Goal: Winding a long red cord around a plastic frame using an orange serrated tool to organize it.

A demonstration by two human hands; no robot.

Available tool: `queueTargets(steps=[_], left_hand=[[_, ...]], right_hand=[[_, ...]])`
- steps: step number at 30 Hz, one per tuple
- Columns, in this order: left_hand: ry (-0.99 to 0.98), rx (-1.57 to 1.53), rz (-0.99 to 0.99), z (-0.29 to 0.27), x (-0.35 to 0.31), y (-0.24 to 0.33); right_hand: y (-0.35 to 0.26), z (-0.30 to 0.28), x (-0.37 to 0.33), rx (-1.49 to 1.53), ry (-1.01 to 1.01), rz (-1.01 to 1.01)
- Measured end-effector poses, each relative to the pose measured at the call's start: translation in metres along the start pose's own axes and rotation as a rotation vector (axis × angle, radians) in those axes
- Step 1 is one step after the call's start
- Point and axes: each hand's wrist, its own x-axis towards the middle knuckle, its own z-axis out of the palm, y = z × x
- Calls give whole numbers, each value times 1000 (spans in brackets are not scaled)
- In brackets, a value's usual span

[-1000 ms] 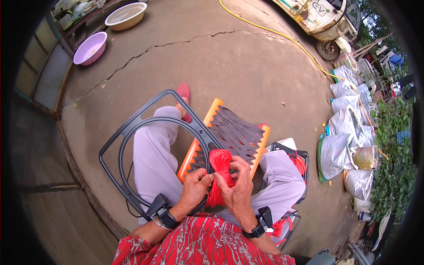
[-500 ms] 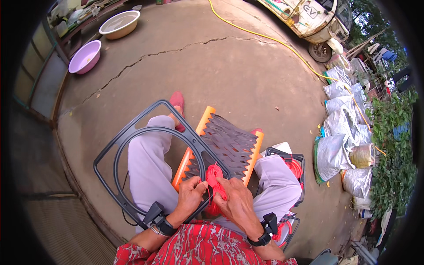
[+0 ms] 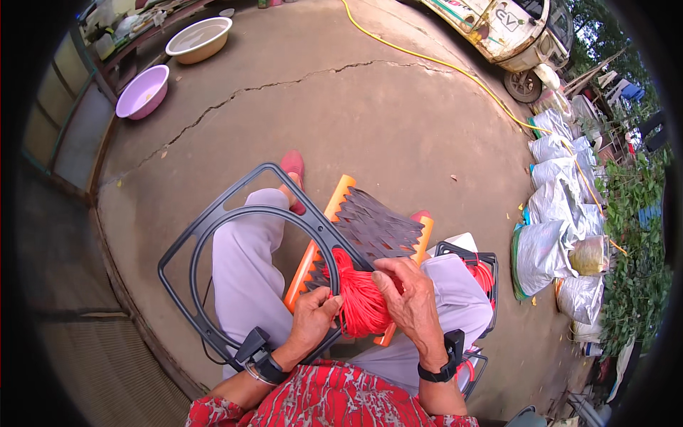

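Observation:
A black plastic frame (image 3: 186,245) with a round opening leans across my left thigh. A bundle of red cord (image 3: 364,302) hangs on the ring's right side, its strands fanned out. My left hand (image 3: 313,324) is closed on the ring's lower right part, thumb and finger pinched beside the cord. At the bundle's right edge is my right hand (image 3: 414,302), fingers bent and thumb against the strands; the fingertips are partly hidden. Below the frame, between my legs, stands a small seat with orange rails (image 3: 304,274) and dark woven straps (image 3: 380,220).
More black frames wound with red cord (image 3: 484,276) stand beside my right leg. White sacks (image 3: 544,256) line the right side by green plants. A yellow hose (image 3: 434,62) crosses the cracked concrete. Two basins (image 3: 142,92) lie far left, and a three-wheeled vehicle (image 3: 498,32) stands far right.
My right hand has moved right and slightly up from the ring. The narrow red bundle now appears wide and fanned out. My left hand stays at the ring.

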Motion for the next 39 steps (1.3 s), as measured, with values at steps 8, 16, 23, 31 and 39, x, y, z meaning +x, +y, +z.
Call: queueTargets(steps=[8,16,23,31,39], left_hand=[[-116,-136,-37,3,-8,21],[-148,-171,-28,2,-20,27],[-149,-143,-11,-3,-24,35],[-213,-210,-78,-5,-37,52],[-320,-339,-206,-6,-38,50]], right_hand=[[130,45,-46,816,-204,757],[71,76,-54,1662,-684,809],[38,89,-29,2098,-395,837],[90,43,-18,1829,446,670],[99,-6,-48,1844,575,557]])
